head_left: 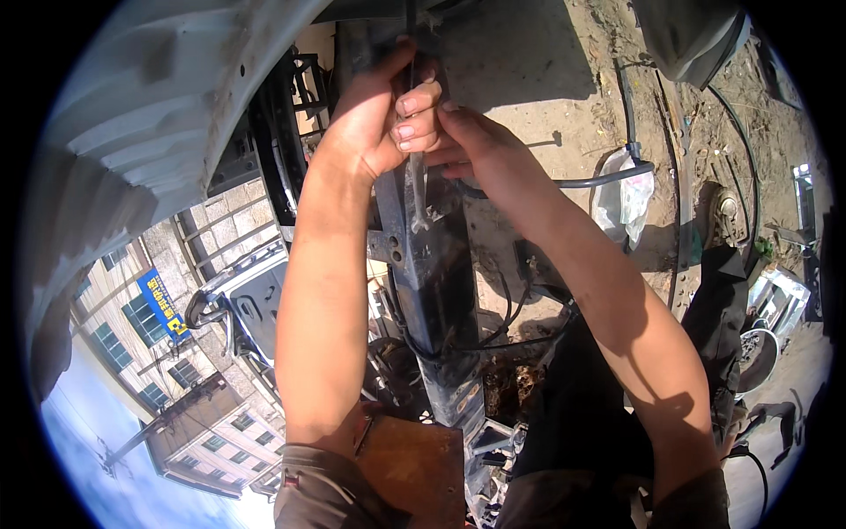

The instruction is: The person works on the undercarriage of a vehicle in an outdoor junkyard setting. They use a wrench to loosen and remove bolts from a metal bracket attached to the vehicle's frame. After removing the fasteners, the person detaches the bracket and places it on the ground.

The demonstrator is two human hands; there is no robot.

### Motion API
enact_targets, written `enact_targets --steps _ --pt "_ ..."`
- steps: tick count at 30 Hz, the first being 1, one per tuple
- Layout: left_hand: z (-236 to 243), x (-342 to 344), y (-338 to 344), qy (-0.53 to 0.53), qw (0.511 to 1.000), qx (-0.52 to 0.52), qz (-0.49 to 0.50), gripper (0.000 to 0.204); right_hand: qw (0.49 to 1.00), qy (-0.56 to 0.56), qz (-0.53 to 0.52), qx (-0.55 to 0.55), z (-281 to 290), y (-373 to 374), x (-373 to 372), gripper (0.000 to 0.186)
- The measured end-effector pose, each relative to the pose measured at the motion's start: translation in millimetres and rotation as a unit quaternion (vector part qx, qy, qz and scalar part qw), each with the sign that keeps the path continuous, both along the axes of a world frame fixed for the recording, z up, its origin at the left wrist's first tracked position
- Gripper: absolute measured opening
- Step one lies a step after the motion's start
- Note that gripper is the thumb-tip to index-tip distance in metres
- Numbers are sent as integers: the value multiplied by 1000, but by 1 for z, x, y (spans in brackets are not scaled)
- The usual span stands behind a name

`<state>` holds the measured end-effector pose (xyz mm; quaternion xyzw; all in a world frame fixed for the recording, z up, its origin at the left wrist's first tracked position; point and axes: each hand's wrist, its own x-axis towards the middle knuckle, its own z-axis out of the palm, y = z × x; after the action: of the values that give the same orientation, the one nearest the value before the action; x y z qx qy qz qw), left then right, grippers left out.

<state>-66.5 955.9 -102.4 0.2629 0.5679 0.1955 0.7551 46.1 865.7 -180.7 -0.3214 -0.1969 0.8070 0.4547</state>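
Both bare hands are raised together at the upper middle, beside a dark metal beam. My left hand point(368, 128) has its fingers curled around a grey metal wrench point(419, 198), whose open jaw points down along the beam. The thumb of that hand reaches up toward a shadowed spot where details are too dark to make out. Pressed close on the right, my right hand point(480, 145) has bent fingers meeting those of the left. Its fingertips are partly hidden, so what they grip does not show. The dark beam point(432, 291) runs down below the hands.
A large grey ribbed panel point(150, 106) curves overhead at left. A black hose point(608, 179) passes a clear plastic bag point(624, 207) on the dirt ground. A bucket point(758, 361) stands at right. Below are a rusty-brown plate point(410, 467) and cables point(507, 322); a vehicle point(256, 304) is at left.
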Motion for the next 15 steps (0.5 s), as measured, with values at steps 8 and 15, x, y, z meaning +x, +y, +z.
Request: enact_targets --steps 8,15 --pt "-6 37 -18 155 982 71 76 36 1000 -7 -12 -10 -23 -34 -6 50" --pt "-12 38 -21 132 985 69 91 39 999 11 40 14 -29 -60 -17 48"
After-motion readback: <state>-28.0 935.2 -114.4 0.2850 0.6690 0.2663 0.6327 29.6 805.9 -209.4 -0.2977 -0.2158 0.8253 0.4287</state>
